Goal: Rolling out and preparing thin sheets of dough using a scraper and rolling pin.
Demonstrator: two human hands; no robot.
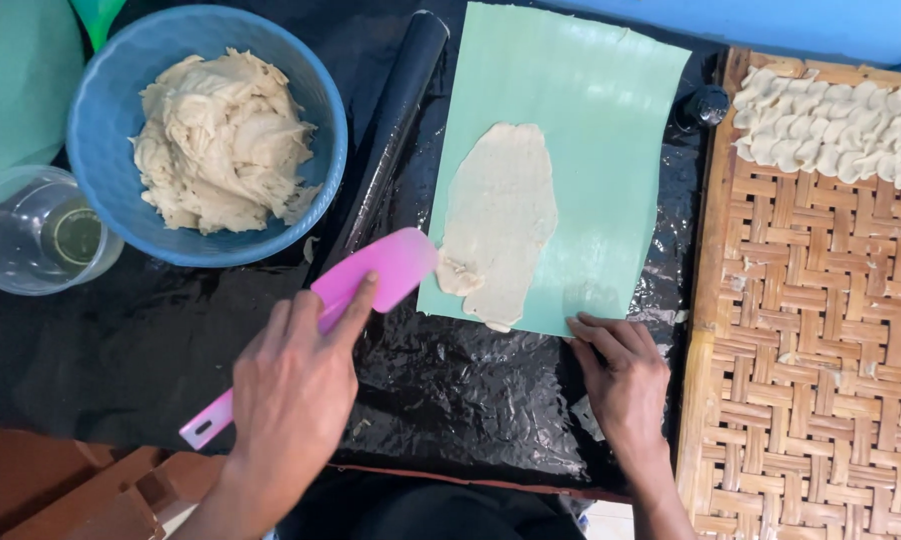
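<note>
1. the thin dough sheet lies on the green mat, so your pink spatula can work its near edge.
2. your left hand is wrapped tight around the spatula's handle, forefinger along the blade.
3. your right hand lies flat, fingers loosely spread, pinning the mat's near corner and gripping nothing.

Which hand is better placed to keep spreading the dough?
Left, probably. The left hand holds the pink spatula, whose blade touches the dough sheet. The right hand presses the green sheet.

spatula: glossy pink plastic | sheet: smooth matt green | tray: woven cane
</note>
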